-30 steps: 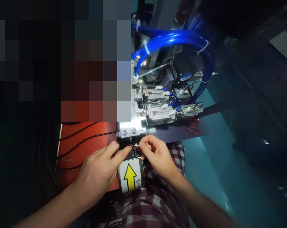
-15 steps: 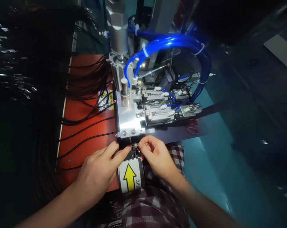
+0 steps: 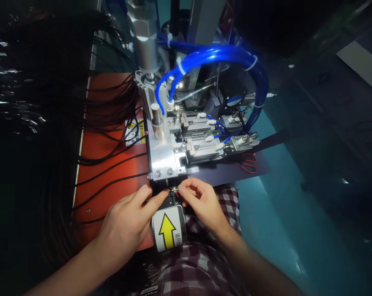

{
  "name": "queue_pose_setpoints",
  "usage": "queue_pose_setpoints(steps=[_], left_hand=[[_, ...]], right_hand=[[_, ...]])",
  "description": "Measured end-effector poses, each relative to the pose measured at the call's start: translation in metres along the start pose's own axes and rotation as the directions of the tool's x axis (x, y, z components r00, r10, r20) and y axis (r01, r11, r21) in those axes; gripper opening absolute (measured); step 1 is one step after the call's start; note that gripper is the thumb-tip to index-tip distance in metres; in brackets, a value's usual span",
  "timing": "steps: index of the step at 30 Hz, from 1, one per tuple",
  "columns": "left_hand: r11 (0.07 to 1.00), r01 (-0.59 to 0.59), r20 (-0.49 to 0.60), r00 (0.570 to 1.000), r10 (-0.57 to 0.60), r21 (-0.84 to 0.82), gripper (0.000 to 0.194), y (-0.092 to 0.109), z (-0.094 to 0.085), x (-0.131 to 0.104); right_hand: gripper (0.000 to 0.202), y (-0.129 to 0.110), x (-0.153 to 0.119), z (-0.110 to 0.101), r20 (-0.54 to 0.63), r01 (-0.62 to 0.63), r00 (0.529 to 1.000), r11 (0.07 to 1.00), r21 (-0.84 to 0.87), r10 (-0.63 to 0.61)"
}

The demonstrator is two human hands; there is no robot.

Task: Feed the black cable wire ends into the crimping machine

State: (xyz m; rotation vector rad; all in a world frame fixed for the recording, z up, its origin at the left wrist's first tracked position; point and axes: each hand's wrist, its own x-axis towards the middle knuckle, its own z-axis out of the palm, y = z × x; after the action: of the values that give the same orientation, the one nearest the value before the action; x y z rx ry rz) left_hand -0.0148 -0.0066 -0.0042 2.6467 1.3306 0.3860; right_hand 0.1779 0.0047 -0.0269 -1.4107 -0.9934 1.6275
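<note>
At the front edge of the metal machine (image 3: 165, 154), both hands meet over small thin coloured wires (image 3: 175, 190). My right hand (image 3: 201, 199) pinches the wires between thumb and index finger, on their right side. From the left, my left hand (image 3: 128, 218) reaches in with its fingertips at the left end of the wires; what lies under those fingertips is too small to make out. Just below the fingertips is a black fixture (image 3: 171, 202), and in front of it a white label with a yellow arrow (image 3: 167, 231).
Black cables (image 3: 112, 158) run across the orange-red surface (image 3: 95, 181) at the left. Thick blue hoses (image 3: 216, 53) arch over the machine. Red-handled scissors (image 3: 249, 163) lie to the right on the dark plate (image 3: 222, 174). A checked cloth (image 3: 201, 263) covers the lap.
The view has shifted slightly, so the machine appears a little further left. Both hands stay at the wires, in nearly the same pose.
</note>
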Motion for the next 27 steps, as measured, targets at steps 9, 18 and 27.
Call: queue_pose_setpoints(steps=[9,18,27], left_hand=[[0.971,0.115,-0.011,0.993,-0.120,-0.209,0.035,0.012,-0.018,0.001],[0.227,0.628,0.568,0.774,-0.280,-0.744,0.017,0.036,-0.050,0.029],[-0.186,0.649,0.672,0.679,-0.295,-0.737,0.022,0.038,-0.036,0.022]], right_hand=[[0.011,-0.018,-0.019,0.003,0.010,0.318,0.945,0.914,-0.253,-0.326],[0.008,-0.042,-0.046,-0.004,0.245,0.436,0.894,0.853,-0.287,-0.375],[0.008,-0.028,-0.058,0.003,0.099,0.237,0.970,0.950,-0.201,-0.222]])
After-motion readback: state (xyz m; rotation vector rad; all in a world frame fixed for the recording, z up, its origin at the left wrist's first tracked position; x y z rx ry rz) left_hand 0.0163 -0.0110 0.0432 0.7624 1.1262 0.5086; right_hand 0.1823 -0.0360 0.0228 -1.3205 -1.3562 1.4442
